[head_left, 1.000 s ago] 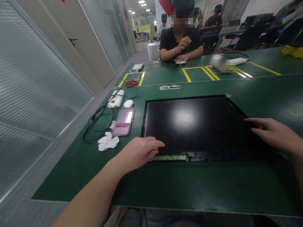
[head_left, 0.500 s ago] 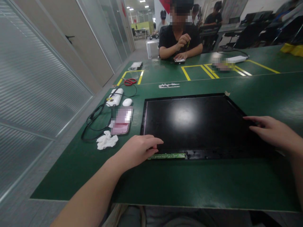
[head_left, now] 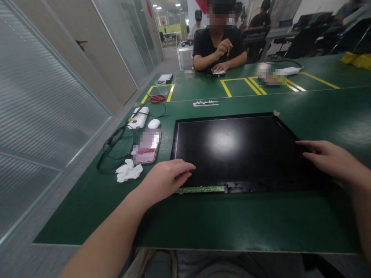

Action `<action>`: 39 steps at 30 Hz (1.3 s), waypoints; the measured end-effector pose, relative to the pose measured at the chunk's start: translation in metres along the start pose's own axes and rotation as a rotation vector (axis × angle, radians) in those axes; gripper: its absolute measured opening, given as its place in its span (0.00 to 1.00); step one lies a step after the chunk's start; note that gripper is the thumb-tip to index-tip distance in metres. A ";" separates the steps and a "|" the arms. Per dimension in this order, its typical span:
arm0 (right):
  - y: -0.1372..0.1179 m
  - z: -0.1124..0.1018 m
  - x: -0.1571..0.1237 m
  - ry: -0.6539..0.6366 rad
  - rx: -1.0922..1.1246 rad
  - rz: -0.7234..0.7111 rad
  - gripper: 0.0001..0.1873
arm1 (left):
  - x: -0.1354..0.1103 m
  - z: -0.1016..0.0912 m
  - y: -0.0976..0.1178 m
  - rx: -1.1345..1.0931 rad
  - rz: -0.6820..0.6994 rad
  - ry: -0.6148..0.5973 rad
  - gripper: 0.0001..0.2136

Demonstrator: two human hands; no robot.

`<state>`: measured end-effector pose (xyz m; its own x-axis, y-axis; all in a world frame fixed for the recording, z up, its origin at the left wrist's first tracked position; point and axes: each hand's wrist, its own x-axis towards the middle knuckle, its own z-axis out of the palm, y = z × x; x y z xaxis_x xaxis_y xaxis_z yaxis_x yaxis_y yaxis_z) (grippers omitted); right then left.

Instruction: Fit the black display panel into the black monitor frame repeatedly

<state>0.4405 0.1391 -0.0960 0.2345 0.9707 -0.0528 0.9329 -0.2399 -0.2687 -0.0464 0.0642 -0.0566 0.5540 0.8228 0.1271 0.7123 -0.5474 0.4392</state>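
Steadying the display panel [head_left: 232,154] on the counter [head_left: 232,220]: left hand [head_left: 165,180] presses its near-left corner, right hand [head_left: 329,160] its right edge, both grips released.

Dim, even ceiling light glares on the black panel [head_left: 232,148]; edges bend, slightly soft.

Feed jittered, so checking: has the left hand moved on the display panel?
No. The left hand stays at the display panel's near-left corner, beside the green circuit strip; only the view shifted.
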 end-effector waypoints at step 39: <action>-0.009 -0.011 -0.008 -0.017 0.130 0.072 0.28 | 0.003 0.007 -0.019 0.337 -0.309 -0.004 0.21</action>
<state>0.4330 0.1333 -0.0823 0.2933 0.9515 -0.0928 0.8704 -0.3060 -0.3857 -0.0550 0.0759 -0.0711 0.2948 0.9550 0.0318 0.9445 -0.2963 0.1417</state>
